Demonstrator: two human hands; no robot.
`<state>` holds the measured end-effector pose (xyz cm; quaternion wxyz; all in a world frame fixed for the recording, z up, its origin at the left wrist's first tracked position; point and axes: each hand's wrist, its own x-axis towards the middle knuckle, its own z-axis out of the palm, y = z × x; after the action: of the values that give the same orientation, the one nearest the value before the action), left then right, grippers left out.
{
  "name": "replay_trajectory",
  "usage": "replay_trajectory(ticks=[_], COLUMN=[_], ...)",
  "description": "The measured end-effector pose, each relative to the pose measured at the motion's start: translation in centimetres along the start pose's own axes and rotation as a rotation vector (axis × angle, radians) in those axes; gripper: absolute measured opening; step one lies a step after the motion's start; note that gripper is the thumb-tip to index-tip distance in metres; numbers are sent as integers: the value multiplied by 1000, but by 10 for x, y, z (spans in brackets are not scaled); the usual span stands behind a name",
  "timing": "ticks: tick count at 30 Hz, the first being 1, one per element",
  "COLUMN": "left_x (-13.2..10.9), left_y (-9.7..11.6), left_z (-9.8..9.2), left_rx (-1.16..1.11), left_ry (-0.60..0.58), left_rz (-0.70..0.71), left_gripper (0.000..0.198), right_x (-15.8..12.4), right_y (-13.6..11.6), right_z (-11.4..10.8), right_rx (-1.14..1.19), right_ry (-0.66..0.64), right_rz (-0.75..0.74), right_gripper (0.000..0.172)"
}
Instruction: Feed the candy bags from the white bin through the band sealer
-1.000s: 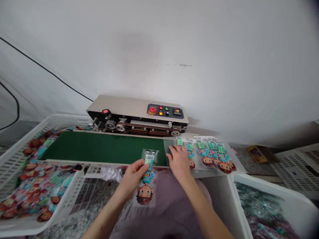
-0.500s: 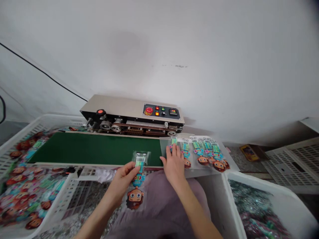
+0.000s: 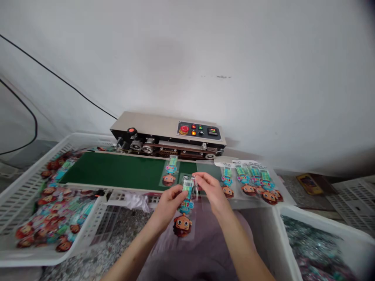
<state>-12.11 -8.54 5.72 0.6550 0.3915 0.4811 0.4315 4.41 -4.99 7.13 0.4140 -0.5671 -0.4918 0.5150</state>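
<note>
My left hand (image 3: pixel 169 207) pinches a clear plastic packet (image 3: pixel 183 226) by its upper half. Inside the packet is a flat piece printed with a brown-haired cartoon head, with a barcode near the top. My right hand (image 3: pixel 211 190) is closed at the packet's upper right corner, thumb and fingers on the film. Just beyond my hands, another packet (image 3: pixel 169 175) lies on the green conveyor belt (image 3: pixel 117 171), its top edge at the band sealing machine (image 3: pixel 152 127). Several similar packets (image 3: pixel 249 181) lie spread on the pale plate to the right.
A white plastic crate (image 3: pixel 70 249) filled with packets stands at the left, partly under the belt. At the lower right, a white foam box (image 3: pixel 281 226) holds shiny packaged items. A grey crate (image 3: pixel 351 201) sits farther right. Black cables (image 3: pixel 58 80) run along the wall.
The packet that was under my right hand has moved left onto the belt by the sealer. My right hand has left it and now grips the top corner of the packet in my left hand.
</note>
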Motion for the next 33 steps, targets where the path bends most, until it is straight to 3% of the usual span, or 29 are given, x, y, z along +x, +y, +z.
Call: replay_trajectory(ticks=[2, 4, 8, 11, 13, 16, 18, 20, 23, 28, 33], left_x=[7, 12, 19, 25, 31, 46, 60, 74, 90, 103, 115], left_y=[-3, -6, -13, -19, -21, -19, -17, -15, -16, -28, -44], left_z=[9, 17, 29, 35, 40, 51, 60, 70, 81, 90, 92], left_rx=[16, 37, 51, 148, 355, 766, 995, 1157, 1300, 1430, 1533], left_ry=[-19, -47, -115, -119, -62, -23, -135, -276, -364, -392, -328], left_rz=[17, 28, -3, 0, 126, 474, 661, 762, 826, 863, 833], left_gripper=[40, 41, 45, 46, 39, 36, 44, 48, 51, 56, 59], right_x=[3, 4, 4, 8, 16, 40, 59, 76, 89, 96, 97], right_y=[-4, -6, -4, 2, 6, 8, 8, 9, 14, 24, 23], right_z=[-7, -13, -22, -36, -52, -82, -99, -111, -120, -123, -122], right_rx=[154, 166, -36, -143, -299, -564, -643, -676, -718, -774, -849], right_ry=[15, 36, 40, 89, 173, 330, 395, 415, 395, 355, 349], right_rz=[65, 71, -19, -63, -85, -82, -60, -47, -46, -40, -97], right_gripper=[49, 49, 27, 23, 23, 19, 16, 16, 17, 25, 32])
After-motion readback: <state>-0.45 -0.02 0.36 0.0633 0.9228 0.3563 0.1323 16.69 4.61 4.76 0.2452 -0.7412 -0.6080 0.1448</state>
